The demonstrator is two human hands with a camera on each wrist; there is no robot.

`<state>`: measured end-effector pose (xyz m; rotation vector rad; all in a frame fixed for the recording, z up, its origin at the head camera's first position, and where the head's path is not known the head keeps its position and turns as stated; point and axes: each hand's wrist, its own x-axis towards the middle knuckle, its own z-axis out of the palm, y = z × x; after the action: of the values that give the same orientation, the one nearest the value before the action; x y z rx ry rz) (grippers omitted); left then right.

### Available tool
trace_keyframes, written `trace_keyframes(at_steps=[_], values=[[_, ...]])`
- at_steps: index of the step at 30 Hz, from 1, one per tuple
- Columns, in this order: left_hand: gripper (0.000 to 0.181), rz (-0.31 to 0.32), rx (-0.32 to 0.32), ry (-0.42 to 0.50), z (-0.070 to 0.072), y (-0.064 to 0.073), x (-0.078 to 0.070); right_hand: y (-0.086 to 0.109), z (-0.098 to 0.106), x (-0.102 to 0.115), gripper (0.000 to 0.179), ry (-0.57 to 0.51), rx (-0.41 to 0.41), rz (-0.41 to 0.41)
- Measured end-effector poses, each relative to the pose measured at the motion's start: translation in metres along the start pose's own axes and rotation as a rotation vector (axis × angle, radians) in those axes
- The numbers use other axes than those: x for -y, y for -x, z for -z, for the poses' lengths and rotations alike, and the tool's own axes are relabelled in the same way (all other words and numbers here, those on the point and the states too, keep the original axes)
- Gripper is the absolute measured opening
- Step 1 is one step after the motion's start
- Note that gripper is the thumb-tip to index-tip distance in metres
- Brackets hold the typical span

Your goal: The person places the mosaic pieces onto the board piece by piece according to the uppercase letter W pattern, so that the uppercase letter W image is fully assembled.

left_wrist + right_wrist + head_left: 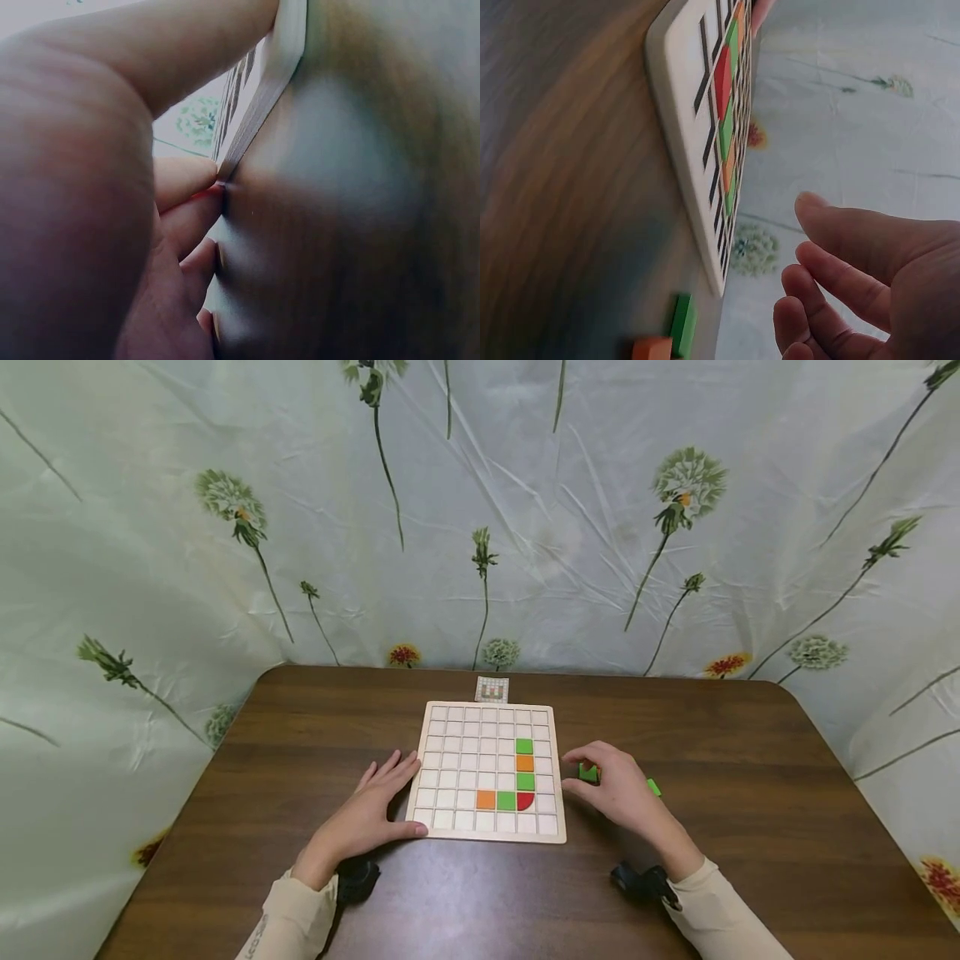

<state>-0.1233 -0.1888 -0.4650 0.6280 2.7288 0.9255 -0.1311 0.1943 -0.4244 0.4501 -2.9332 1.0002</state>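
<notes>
Bracing hand: the left hand spreads straight fingers along the board's left edge, thumb at its near left corner; it touches the board without wrapping round it.
Picking hand: the right hand hovers just beside the board's right edge; thumb and forefinger are bowed with a small gap between the tips, and no tile shows in their hold.
Loose tiles: 1 green tile and 1 orange tile lie on the table by the right hand; another bit of green shows beyond it. The hand hides the full count.
Tile setting: probably best done by pinching 1 tile on opposite sides, squaring it to the recess and pressing it flat; light left pressure should stop the board sliding.
Board: 7 by 7 squares, 6 filled, the others bare.
Filled column: the 6th from the left, far to near: green, orange, green, red with its near right corner rounded.
Filled row: left of red come green, then orange.
Card: a small printed grid at the board's far edge; its pattern is too small to read.
</notes>
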Motion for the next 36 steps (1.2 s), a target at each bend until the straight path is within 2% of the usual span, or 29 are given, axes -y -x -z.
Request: trace_keyframes(at_steps=[8,17,26,36], values=[[0.103,0.002,0.007,0.008,-0.001,0.001,0.0,0.007,0.01,-0.019,0.031,0.018,-0.043,-0.01],[0.102,0.001,0.002,0.002,0.0,0.0,0.002,0.007,0.016,-0.039,0.034,0.023,-0.057,-0.067],[0.103,-0.009,-0.001,0.005,0.001,0.0,0.001,0.006,0.017,-0.053,0.031,0.024,-0.032,-0.104],[0.104,-0.001,0.009,0.008,0.0,0.0,0.0,0.005,0.026,-0.063,0.03,0.057,0.01,-0.098]])
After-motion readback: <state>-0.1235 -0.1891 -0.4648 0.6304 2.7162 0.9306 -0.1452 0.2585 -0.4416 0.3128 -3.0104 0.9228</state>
